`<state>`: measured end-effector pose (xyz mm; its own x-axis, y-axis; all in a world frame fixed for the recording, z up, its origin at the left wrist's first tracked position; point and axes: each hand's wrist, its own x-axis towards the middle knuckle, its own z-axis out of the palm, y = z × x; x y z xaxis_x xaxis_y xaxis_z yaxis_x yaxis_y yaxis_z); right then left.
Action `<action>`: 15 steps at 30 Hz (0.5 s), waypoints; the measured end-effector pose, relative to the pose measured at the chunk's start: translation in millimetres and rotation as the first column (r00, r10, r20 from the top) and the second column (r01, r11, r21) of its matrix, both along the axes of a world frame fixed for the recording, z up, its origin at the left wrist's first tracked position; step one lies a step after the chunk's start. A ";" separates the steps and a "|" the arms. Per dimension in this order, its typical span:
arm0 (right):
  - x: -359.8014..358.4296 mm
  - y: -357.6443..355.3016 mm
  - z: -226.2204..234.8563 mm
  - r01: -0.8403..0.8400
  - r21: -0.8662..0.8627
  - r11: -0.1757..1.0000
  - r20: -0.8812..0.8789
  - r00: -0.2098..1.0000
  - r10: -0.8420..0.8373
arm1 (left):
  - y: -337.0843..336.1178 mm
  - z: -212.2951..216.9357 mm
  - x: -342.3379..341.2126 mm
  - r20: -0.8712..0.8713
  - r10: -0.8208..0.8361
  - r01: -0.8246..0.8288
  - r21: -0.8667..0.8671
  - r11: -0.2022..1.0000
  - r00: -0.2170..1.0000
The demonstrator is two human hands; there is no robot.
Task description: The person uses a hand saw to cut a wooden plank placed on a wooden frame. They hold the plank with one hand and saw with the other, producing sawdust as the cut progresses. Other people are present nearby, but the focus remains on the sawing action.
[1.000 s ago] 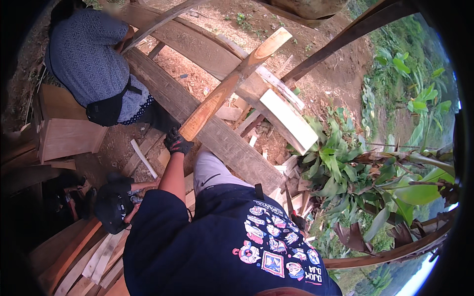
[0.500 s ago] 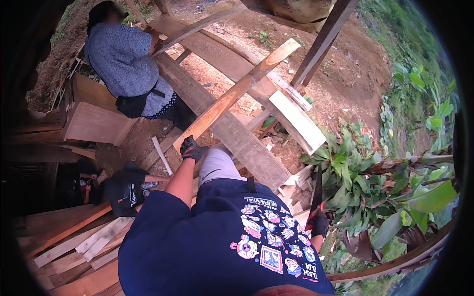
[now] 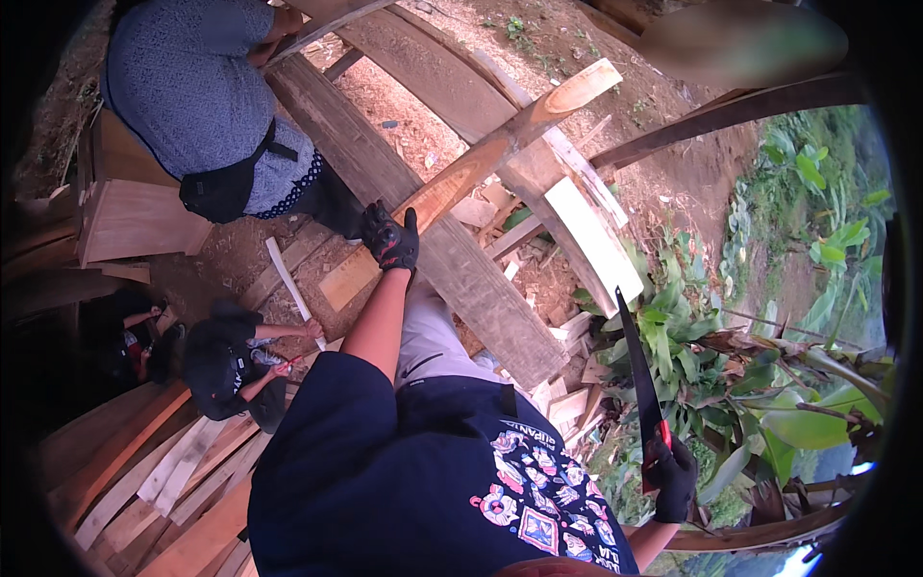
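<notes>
My left hand (image 3: 389, 240), in a black glove, rests across a long wooden plank (image 3: 481, 162) with its fingers spread and thumb out. The plank lies slantwise over two beams, and its near end (image 3: 348, 279) sticks out past my hand. Out to the right, my gloved right hand (image 3: 673, 476) is closed round the red-and-black handle of a handsaw (image 3: 642, 370). The saw's dark blade points away from me, its tip by the end of a pale board (image 3: 594, 240). Whether tip and board touch, I cannot tell.
A weathered beam (image 3: 490, 298) runs before my legs. Another person (image 3: 212, 106) bends over the work at far left. Two people, one in a dark shirt (image 3: 216, 365), crouch at left near piled planks (image 3: 183, 471). Leafy plants (image 3: 663, 327) grow at right; a post (image 3: 731, 120) crosses the upper right.
My left hand has shifted forward from the plank's near end and spread its fingers. My right hand has swung outward with the saw, which is now fully in sight.
</notes>
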<state>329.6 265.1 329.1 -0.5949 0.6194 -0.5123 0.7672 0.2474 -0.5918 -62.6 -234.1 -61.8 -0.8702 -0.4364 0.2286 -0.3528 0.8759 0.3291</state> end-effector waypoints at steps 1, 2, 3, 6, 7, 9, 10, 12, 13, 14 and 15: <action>-25.8 -8.5 21.1 -0.042 -0.045 0.998 0.068 0.997 0.045 | -1.2 -19.6 -16.9 -0.057 0.032 -0.034 -0.041 0.999 0.998; -47.2 -22.0 27.2 -0.058 -0.033 0.998 0.041 0.997 0.059 | 6.2 -35.9 -33.5 -0.021 0.124 -0.126 -0.078 0.989 0.992; -70.0 -37.1 28.0 -0.079 -0.024 0.997 0.009 0.997 0.079 | 15.0 -48.2 -51.0 0.006 0.220 -0.218 -0.123 0.968 0.976; -127.1 -85.7 -6.0 -0.044 -0.084 0.996 -0.083 0.996 0.037 | 32.9 -67.6 -58.6 -0.033 0.326 -0.326 -0.184 0.927 0.945; -142.0 -100.2 -27.2 -0.085 -0.101 0.991 -0.127 0.989 0.072 | 35.3 -67.0 -61.8 -0.071 0.336 -0.343 -0.195 0.919 0.939; -166.2 -127.1 -66.6 -0.105 -0.218 0.970 -0.151 0.986 0.073 | 46.0 -51.3 -64.6 -0.015 0.321 -0.321 -0.121 0.939 0.947; -182.7 -139.5 -85.2 -0.097 -0.323 0.941 -0.134 0.989 0.056 | 44.2 -46.1 -62.7 0.009 0.322 -0.320 -0.090 0.943 0.947; -213.8 -155.9 -120.3 -0.238 -0.352 0.905 -0.042 0.970 0.238 | 38.5 -50.1 -57.8 -0.013 0.320 -0.319 -0.141 0.937 0.947; -229.4 -161.5 -147.7 -0.382 -0.261 0.887 -0.065 0.923 0.379 | 35.2 -52.6 -63.2 -0.029 0.319 -0.320 -0.166 0.933 0.947; -248.5 -172.8 -160.2 -0.444 -0.240 0.863 -0.083 0.895 0.438 | 33.6 -54.4 -65.4 -0.045 0.316 -0.319 -0.166 0.933 0.948; -268.0 -184.2 -171.9 -0.504 -0.214 0.837 -0.100 0.864 0.494 | 33.0 -53.7 -63.7 -0.054 0.310 -0.314 -0.165 0.935 0.949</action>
